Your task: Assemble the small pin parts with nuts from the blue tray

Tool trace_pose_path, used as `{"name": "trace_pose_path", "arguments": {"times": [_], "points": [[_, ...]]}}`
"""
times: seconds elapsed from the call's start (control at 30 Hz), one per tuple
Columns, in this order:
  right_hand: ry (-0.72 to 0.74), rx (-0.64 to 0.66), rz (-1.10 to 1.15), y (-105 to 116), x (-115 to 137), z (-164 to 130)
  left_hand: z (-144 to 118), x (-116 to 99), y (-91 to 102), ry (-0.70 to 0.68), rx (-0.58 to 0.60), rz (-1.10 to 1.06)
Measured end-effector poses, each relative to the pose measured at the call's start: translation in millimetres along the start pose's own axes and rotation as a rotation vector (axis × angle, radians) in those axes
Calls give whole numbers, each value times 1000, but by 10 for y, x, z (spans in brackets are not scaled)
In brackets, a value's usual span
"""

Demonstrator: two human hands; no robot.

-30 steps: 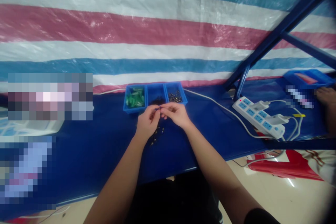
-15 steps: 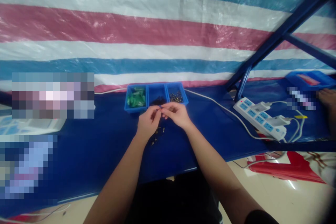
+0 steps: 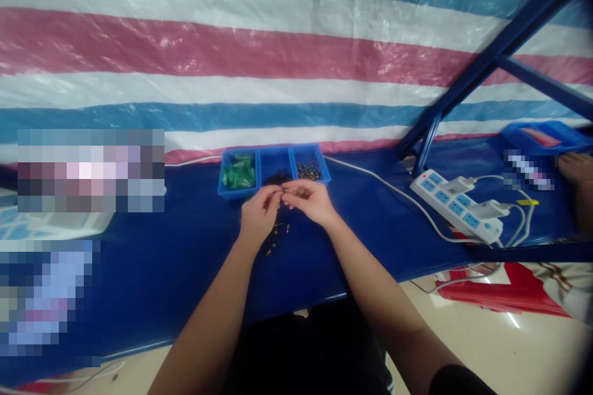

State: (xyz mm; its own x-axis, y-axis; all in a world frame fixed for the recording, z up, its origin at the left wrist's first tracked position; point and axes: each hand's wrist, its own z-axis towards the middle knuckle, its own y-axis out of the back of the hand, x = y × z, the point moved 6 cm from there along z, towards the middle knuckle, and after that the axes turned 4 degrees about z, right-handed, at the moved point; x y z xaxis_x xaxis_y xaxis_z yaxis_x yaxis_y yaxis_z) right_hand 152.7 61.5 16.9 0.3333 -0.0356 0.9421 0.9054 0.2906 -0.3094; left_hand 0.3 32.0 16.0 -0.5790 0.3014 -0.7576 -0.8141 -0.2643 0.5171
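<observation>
A striped tarpaulin (image 3: 278, 55) hung behind the blue desk (image 3: 152, 259), where a white power strip (image 3: 458, 207) lay to the right. Three blue bins (image 3: 273, 170) sat side by side just beyond the hands. The left hand (image 3: 257, 217) and right hand (image 3: 310, 200) met fingertip to fingertip, pinching a tiny dark part (image 3: 281, 190) between them. It looked light, rigid and easily dropped, best held by its ends. More small parts (image 3: 277, 236) lay loose under the left hand.
</observation>
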Motion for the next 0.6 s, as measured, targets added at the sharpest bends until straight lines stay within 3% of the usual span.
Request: {"name": "trace_pose_path", "arguments": {"times": [0.6], "points": [[41,-32,-128,6,59,-23,-1,11,-71,3,93,-32]]}}
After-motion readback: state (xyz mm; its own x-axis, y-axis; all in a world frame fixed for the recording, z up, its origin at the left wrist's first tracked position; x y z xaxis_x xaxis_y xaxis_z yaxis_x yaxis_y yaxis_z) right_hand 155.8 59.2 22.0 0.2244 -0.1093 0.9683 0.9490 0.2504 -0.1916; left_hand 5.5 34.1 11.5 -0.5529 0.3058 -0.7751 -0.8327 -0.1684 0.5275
